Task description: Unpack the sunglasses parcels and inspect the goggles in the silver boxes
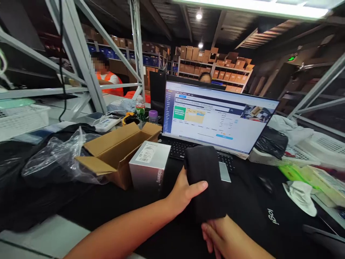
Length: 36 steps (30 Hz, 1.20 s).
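A black folded cloth item (205, 176) stands upright in front of the laptop (215, 115). My left hand (183, 192) grips its left side, thumb across the front. From below, my right hand (223, 237) holds its bottom edge with fingers curled. A grey-white product box (149, 163) stands just left of my left hand. Beside that box lies an open cardboard box (118, 151) with its flaps spread.
Clear plastic bags (54, 158) and dark cloth lie at the left. White trays, green packets (293, 172) and crumpled paper (302, 196) sit at the right. Bottles (140, 106) stand behind the cardboard box. A person in an orange vest (107, 77) sits beyond the metal shelving.
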Each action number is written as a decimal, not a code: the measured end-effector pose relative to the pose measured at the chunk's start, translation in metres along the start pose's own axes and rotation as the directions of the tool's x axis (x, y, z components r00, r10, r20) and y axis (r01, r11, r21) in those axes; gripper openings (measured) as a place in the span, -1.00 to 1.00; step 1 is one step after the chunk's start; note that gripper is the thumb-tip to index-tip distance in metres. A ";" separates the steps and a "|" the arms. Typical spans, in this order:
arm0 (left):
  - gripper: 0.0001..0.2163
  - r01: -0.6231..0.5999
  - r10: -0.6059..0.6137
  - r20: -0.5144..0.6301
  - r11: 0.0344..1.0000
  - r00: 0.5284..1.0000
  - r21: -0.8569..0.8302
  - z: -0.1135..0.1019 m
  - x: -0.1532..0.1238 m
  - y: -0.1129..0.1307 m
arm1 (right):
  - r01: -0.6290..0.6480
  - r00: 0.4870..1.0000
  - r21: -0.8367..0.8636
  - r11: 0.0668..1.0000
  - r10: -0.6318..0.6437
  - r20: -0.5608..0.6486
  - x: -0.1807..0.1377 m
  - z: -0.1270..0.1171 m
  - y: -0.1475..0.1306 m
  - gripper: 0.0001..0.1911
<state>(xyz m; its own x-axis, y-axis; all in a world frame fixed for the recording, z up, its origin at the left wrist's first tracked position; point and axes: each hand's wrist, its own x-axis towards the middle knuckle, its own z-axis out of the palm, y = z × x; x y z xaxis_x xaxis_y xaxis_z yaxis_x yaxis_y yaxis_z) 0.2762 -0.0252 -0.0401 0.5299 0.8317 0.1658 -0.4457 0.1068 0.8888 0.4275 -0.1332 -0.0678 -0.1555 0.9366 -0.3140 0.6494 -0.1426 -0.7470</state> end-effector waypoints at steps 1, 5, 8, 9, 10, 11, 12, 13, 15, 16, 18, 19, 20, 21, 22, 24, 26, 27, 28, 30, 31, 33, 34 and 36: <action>-0.30 0.025 -0.025 -0.004 1.000 1.000 0.006 -0.002 0.001 -0.003 | -0.003 1.000 -0.092 0.996 0.004 0.006 -0.005 -0.002 -0.005 -0.67; -0.32 0.052 -0.041 -0.097 0.992 0.994 0.111 -0.007 0.003 -0.012 | 0.058 0.998 -0.156 0.986 -0.053 0.036 -0.026 -0.024 -0.019 -0.57; -0.38 0.004 0.017 -0.105 0.980 0.994 0.197 0.000 0.005 -0.011 | 0.028 0.998 0.169 0.985 -0.037 0.050 -0.043 -0.047 -0.018 -0.52; -0.37 -0.021 0.042 -0.092 0.976 0.995 0.217 0.004 0.005 -0.008 | 0.024 0.999 0.270 0.963 -0.036 0.040 -0.047 -0.052 -0.016 -0.51; -0.36 -0.045 0.066 -0.085 0.971 0.994 0.233 0.009 0.005 -0.006 | 0.034 0.999 0.353 0.935 -0.047 0.027 -0.050 -0.056 -0.014 -0.51; -0.35 -0.062 0.084 -0.081 0.968 0.993 0.245 0.013 0.005 -0.003 | 0.058 0.998 0.415 0.908 -0.069 0.010 -0.051 -0.059 -0.012 -0.50; -0.32 -0.071 0.094 -0.081 0.965 0.992 0.254 0.016 0.005 0.000 | 0.088 0.995 0.458 0.885 -0.095 -0.007 -0.051 -0.060 -0.011 -0.50; -0.30 -0.071 0.096 -0.082 0.961 0.992 0.266 0.018 0.004 0.001 | 0.112 0.993 0.490 0.864 -0.118 -0.020 -0.051 -0.061 -0.010 -0.50; -0.25 -0.078 0.117 -0.100 0.940 0.988 0.332 0.020 0.001 -0.001 | 0.143 0.988 0.541 0.829 -0.149 -0.033 -0.048 -0.062 -0.009 -0.49; -0.20 -0.091 0.145 -0.111 0.917 0.983 0.388 0.020 -0.002 -0.004 | 0.156 0.986 0.558 0.815 -0.158 -0.044 -0.046 -0.064 -0.010 -0.49; -0.10 -0.119 0.204 -0.109 0.846 0.973 0.520 0.019 -0.007 -0.013 | 0.172 0.984 0.587 0.791 -0.166 -0.065 -0.045 -0.068 -0.011 -0.49; -0.06 -0.132 0.222 -0.083 0.797 0.971 0.589 0.018 -0.010 -0.017 | 0.177 0.984 0.603 0.778 -0.162 -0.081 -0.045 -0.071 -0.011 -0.48; -0.04 -0.153 0.233 -0.036 0.736 0.972 0.659 0.017 -0.013 -0.021 | 0.180 0.984 0.617 0.766 -0.149 -0.101 -0.045 -0.074 -0.012 -0.48; -0.04 -0.188 0.243 0.030 0.662 0.970 0.726 0.016 -0.015 -0.023 | 0.177 0.984 0.631 0.755 -0.130 -0.122 -0.047 -0.077 -0.013 -0.48; -0.04 -0.243 0.257 0.109 0.573 0.960 0.783 0.015 -0.016 -0.023 | 0.171 0.985 0.643 0.746 -0.106 -0.139 -0.049 -0.080 -0.014 -0.48; -0.05 -0.374 0.293 0.272 0.385 0.916 0.844 0.011 -0.014 -0.019 | 0.160 0.984 0.649 0.744 -0.065 -0.168 -0.052 -0.084 -0.016 -0.49; -0.06 -0.446 0.297 0.368 0.261 0.881 0.856 0.008 -0.008 -0.011 | 0.167 0.980 0.630 0.758 -0.056 -0.192 -0.053 -0.088 -0.019 -0.50; -0.07 -0.446 0.285 0.378 0.231 0.881 0.865 0.007 -0.005 -0.008 | 0.180 0.976 0.621 0.763 -0.059 -0.211 -0.052 -0.090 -0.020 -0.51; -0.06 -0.425 0.265 0.366 0.214 0.892 0.880 0.006 -0.002 -0.005 | 0.198 0.970 0.614 0.764 -0.061 -0.237 -0.052 -0.091 -0.022 -0.51; -0.04 -0.348 0.207 0.307 0.206 0.929 0.915 0.005 0.001 0.000 | 0.231 0.955 0.611 0.757 -0.056 -0.291 -0.051 -0.095 -0.023 -0.52; -0.04 -0.312 0.164 0.281 0.210 0.946 0.927 0.005 0.000 0.000 | 0.242 0.948 0.616 0.750 -0.049 -0.313 -0.050 -0.097 -0.024 -0.53; -0.04 -0.291 0.066 0.284 0.221 0.957 0.931 0.005 -0.004 0.001 | 0.247 0.944 0.626 0.739 -0.038 -0.328 -0.051 -0.100 -0.024 -0.54; -0.05 -0.310 0.021 0.313 0.231 0.949 0.922 0.005 -0.007 0.001 | 0.236 0.948 0.630 0.740 -0.033 -0.316 -0.052 -0.101 -0.024 -0.54; -0.06 -0.370 -0.041 0.393 0.258 0.919 0.893 0.004 -0.013 0.001 | 0.202 0.960 0.634 0.746 -0.023 -0.278 -0.051 -0.103 -0.022 -0.54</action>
<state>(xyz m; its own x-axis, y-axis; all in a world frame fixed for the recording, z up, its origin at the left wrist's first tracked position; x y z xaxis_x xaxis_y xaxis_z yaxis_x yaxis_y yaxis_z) 0.2719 -0.0377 -0.0391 0.7884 0.5458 0.2836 0.3330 -0.7664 0.5493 0.4977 -0.1449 0.0250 0.0422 0.9917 -0.1212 -0.0189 -0.1205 -0.9925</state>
